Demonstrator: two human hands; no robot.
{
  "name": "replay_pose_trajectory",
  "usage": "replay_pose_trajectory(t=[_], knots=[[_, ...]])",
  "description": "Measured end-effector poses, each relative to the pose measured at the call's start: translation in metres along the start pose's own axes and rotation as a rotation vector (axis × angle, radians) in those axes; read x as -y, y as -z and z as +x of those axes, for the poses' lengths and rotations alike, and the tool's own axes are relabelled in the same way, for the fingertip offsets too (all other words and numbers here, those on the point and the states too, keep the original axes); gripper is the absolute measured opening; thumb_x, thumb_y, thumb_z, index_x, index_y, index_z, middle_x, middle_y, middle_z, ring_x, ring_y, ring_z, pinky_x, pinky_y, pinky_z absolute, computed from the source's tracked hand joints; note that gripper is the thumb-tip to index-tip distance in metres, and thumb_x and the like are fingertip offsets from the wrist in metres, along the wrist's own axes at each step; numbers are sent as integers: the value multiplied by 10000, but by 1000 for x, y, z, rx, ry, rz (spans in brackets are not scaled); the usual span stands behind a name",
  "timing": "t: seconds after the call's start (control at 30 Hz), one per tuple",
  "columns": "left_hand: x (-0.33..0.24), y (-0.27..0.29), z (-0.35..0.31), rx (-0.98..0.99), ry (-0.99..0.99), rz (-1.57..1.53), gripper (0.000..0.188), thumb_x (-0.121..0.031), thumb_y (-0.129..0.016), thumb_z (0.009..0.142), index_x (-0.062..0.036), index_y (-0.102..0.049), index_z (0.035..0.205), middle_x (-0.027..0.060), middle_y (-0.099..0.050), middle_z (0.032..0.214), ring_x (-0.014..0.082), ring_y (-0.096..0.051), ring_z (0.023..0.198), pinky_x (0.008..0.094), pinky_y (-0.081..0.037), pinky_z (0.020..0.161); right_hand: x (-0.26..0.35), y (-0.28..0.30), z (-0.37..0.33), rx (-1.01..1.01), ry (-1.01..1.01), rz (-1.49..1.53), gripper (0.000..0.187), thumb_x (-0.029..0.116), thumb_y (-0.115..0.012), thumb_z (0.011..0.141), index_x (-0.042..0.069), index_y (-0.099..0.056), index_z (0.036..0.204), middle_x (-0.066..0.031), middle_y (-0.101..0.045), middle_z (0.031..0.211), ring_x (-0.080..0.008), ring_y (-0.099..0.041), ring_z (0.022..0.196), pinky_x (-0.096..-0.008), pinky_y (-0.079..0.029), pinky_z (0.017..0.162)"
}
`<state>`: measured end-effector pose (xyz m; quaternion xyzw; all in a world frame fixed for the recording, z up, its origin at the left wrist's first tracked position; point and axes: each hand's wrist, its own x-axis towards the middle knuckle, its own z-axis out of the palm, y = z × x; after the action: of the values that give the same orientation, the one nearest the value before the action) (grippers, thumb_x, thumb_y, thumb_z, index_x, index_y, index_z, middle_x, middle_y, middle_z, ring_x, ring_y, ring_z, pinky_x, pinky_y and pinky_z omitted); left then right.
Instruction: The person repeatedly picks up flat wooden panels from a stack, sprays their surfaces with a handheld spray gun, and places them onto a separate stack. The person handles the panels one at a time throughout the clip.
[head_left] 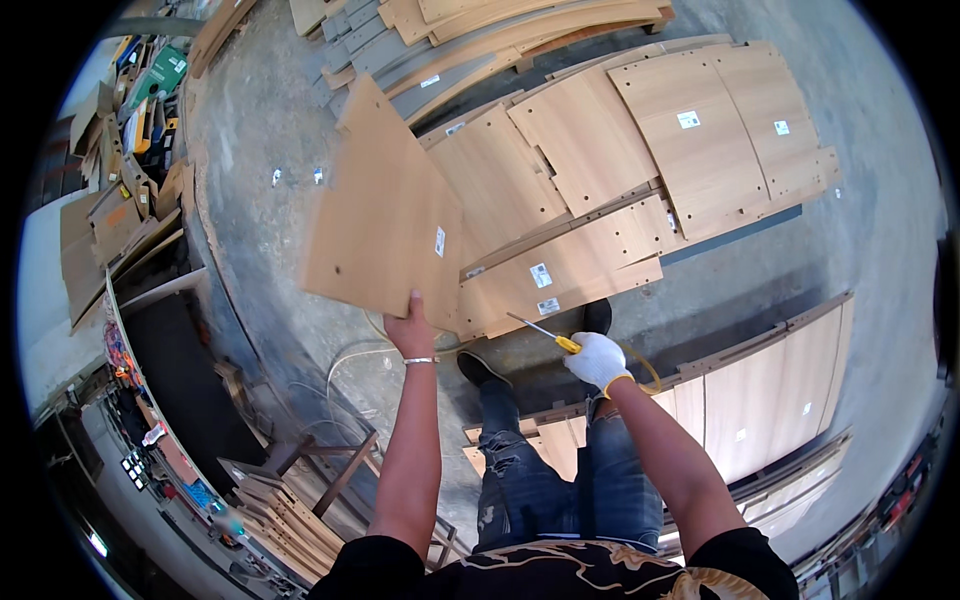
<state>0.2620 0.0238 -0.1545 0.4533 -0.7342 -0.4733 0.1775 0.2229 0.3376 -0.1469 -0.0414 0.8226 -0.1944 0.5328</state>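
My bare left hand (409, 331) grips the lower edge of a light wood-grain panel (385, 215), fingers behind it and thumb on its face. The panel is raised at a tilt, slightly blurred, with a small white label near its right edge. My right hand (598, 361), in a white knit glove, is closed around what looks like an air blow gun (567, 344). Its yellow body shows at the fingers and its thin metal nozzle points left, toward the panels. A yellow hose (654, 375) loops out beside the glove.
Several drilled wooden panels (590, 140) lie in overlapping stacks ahead. More panels (770, 370) are stacked behind my legs at right. A pale hose (345, 355) crosses the concrete floor near my feet. Cardboard scraps (110, 235) and a dark-topped bench (185, 370) stand at left.
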Motion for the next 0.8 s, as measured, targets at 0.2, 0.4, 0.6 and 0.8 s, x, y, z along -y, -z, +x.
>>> replay_pose_trajectory(t=[0.2, 0.4, 0.6, 0.8], knots=[[-8, 22, -40, 22, 111, -47, 362, -177, -716, 887, 83, -614, 1118, 125, -671, 1109, 218, -648, 948, 349, -511, 832, 69, 13, 1, -30, 117, 58, 321, 377, -617, 839, 113, -680, 1009, -157, -701, 966, -350, -667, 939, -438, -531, 815], [-43, 71, -97, 62, 42, 283, 278, -144, -695, 886, 47, -624, 1076, 112, -685, 1044, 211, -655, 936, 344, -508, 842, 99, 22, -14, -117, 127, 192, 318, 371, -630, 837, 108, -678, 1009, -161, -698, 962, -356, -666, 938, -445, -530, 821], [-39, 112, -154, 188, 85, 147, 317, -75, -688, 850, 32, -583, 1130, 86, -659, 971, 203, -644, 927, 326, -498, 842, 112, 15, -18, -25, 199, 265, 345, 352, -626, 822, 87, -674, 1037, -201, -684, 1000, -370, -650, 981, -441, -524, 848], [-47, 162, -129, 397, 351, -119, 440, -128, -567, 928, 32, -441, 1318, 88, -560, 1185, 164, -563, 1074, 311, -470, 907, 101, 5, -4, 160, 296, 201, 373, 327, -629, 782, 81, -695, 1054, -201, -687, 1027, -365, -653, 978, -423, -527, 854]])
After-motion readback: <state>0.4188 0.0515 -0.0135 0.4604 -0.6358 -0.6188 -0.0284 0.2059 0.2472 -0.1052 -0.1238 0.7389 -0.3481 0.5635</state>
